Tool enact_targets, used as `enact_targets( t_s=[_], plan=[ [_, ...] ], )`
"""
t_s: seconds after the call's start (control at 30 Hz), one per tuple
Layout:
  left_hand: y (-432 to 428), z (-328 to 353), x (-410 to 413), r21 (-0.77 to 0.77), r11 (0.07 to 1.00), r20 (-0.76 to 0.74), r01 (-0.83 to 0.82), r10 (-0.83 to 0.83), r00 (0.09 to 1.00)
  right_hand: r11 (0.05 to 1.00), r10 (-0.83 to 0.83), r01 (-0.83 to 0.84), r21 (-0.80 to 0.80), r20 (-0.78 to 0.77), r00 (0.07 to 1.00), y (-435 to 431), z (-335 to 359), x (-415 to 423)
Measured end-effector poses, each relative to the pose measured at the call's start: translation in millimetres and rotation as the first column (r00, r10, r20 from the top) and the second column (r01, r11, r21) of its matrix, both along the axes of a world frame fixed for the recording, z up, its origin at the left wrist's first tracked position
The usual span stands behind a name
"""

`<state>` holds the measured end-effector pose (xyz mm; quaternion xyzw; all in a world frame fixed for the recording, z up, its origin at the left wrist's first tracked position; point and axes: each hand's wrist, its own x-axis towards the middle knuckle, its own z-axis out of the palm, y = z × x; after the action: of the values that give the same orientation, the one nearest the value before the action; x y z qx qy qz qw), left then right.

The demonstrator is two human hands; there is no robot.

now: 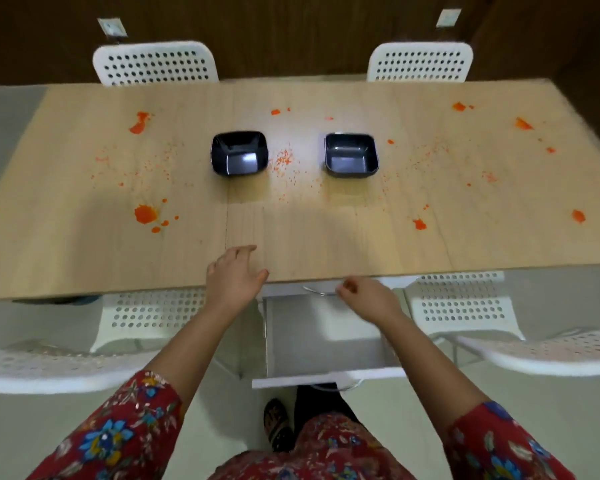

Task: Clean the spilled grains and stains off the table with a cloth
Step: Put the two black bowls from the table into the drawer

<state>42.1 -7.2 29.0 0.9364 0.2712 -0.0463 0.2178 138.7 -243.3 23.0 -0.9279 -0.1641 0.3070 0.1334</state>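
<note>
Grains [284, 161] & orange stains [145, 214] dot tabletop [326, 244]; no cloth in view. L hand [232, 278] fingers spread, empty; R hand [368, 296] curled by drawer handle [317, 291], grip unclear. Best: fetch cloth first.

The table [326, 237] is pale beige wood grain. Orange stains [145, 214] blot it toward the left and right edges and the far corners. Fine orange-red grains [284, 160] speckle its middle between 2 glossy black bowls [239, 153]. The 4 chairs [156, 64] are white, perforated with rows of round holes. The drawer [326, 341] is white outside and grey inside. The sleeves [118, 441] are red with blue and yellow flowers. The wall [291, 29] is dark brown.
</note>
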Motion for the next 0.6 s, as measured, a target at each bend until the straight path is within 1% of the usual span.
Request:
enact_targets(
  t_s=[0.03, 0.1, 0.17, 0.23, 0.3, 0.37, 0.43, 0.53, 0.6],
  plan=[
    [0.8, 6.2, 9.0, -0.057, 0.998, 0.039, -0.013, 0.015, 0.999, 0.993, -0.070, 0.066, 0.097, 0.035, 0.997, 7.4, 12.1, 19.8],
    [9.3, 16.9, 33.4, -0.172, 0.984, 0.146, -0.050, 0.075, 0.986, 0.938, -0.229, 0.210, 0.274, 0.041, 0.972, 25.7, 25.8, 67.1],
    [22.8, 22.3, 57.3, -0.267, 0.957, 0.230, -0.113, 0.177, 0.957, 0.866, -0.366, 0.320, 0.385, 0.050, 0.929, 42.2, 31.6, 107.0],
    [43.0, 23.3, 84.4, -0.337, 0.922, 0.289, -0.192, 0.296, 0.910, 0.819, -0.459, 0.387, 0.423, 0.080, 0.885, 56.6, 31.1, 144.8],
    [66.2, 22.0, 110.3, -0.381, 0.878, 0.323, -0.291, 0.421, 0.848, 0.771, -0.547, 0.486, 0.411, 0.039, 0.836, 68.5, 22.4, 175.8],
    [85.3, 18.4, 128.1, -0.378, 0.825, 0.285, -0.419, 0.535, 0.796, 0.700, -0.610, 0.585, 0.409, -0.085, 0.788, 74.5, 3.4, 198.7],
    [105.1, 10.7, 147.7, -0.381, 0.779, 0.205, -0.499, 0.597, 0.776, 0.633, -0.645, 0.649, 0.422, -0.177, 0.743, 80.5, -16.4, 218.4],
    [129.3, -1.5, 171.6, -0.421, 0.700, 0.078, -0.577, 0.662, 0.746, 0.554, -0.711, 0.713, 0.430, -0.202, 0.674, 87.0, -26.5, 231.3],
    [137.3, -8.9, 180.4, -0.428, 0.683, 0.043, -0.592, 0.670, 0.741, 0.505, -0.731, 0.742, 0.441, -0.239, 0.639, 90.6, -24.1, 228.9]
  ],
)
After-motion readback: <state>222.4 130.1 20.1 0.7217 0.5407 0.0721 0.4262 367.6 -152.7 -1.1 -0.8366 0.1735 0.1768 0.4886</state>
